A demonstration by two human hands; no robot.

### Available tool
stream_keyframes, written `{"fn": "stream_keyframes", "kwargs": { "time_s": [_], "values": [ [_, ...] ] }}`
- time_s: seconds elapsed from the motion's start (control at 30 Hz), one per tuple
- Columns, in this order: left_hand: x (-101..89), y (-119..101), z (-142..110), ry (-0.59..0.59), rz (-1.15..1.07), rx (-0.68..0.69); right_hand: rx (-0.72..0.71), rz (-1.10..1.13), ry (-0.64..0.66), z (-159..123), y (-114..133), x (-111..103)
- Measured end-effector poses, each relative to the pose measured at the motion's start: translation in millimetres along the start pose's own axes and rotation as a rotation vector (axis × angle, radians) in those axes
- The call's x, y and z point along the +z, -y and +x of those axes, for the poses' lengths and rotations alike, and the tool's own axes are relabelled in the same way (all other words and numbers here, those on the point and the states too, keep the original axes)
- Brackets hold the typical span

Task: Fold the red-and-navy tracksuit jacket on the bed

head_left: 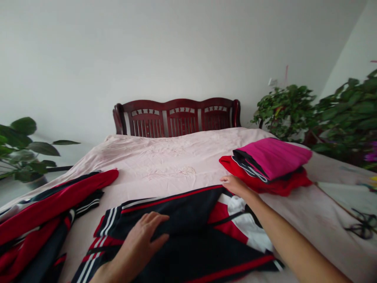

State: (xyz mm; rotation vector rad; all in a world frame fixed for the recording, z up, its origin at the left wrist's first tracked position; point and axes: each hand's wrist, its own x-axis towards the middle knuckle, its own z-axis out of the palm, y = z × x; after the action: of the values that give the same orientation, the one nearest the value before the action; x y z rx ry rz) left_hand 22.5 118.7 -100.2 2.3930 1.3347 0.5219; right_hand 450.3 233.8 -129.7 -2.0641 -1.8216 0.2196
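Observation:
A navy, red and white track jacket (188,224) lies spread on the bed in front of me, its striped hem and cuffs toward the left. Over its left part hovers my left hand (144,236), open, with thumb and fingers apart; whether it touches the cloth is unclear. My right hand (235,185) reaches to the jacket's far right corner, fingers bent together at the navy, red-lined edge. The forearm crosses the jacket's white and red part. Just beyond that hand sits a stack of folded clothes, a magenta garment (275,157) on top of a red one (282,186).
Loose red and navy clothes (55,208) lie heaped at the left. The bed's pale pink sheet (165,157) runs back to a dark wooden headboard (179,118). Potted plants (288,110) stand to the right, another plant (26,145) to the left. Black-framed glasses (363,226) lie far right.

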Motion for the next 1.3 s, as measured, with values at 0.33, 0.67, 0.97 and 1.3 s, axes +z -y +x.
{"fn": "stream_keyframes", "kwargs": {
  "time_s": [0.33, 0.67, 0.97, 1.3],
  "values": [
    [40.8, -39.2, 8.6, 0.278, -0.164, 0.113, 0.039, -0.143, 0.114, -8.5, 22.1, -6.1],
    [-12.6, 66.9, -15.7, -0.147, 0.34, -0.116, -0.413, -0.071, 0.109, -86.1, 129.8, 24.5],
    [-11.8, 118.5, -10.7, -0.003, 0.506, -0.29, -0.593, -0.186, 0.182, -109.2, 140.3, 54.9],
    [-8.6, 119.3, -9.7, -0.007, 0.514, -0.284, -0.306, -0.155, -0.065, -136.6, 118.6, 44.4]
  ]
}}
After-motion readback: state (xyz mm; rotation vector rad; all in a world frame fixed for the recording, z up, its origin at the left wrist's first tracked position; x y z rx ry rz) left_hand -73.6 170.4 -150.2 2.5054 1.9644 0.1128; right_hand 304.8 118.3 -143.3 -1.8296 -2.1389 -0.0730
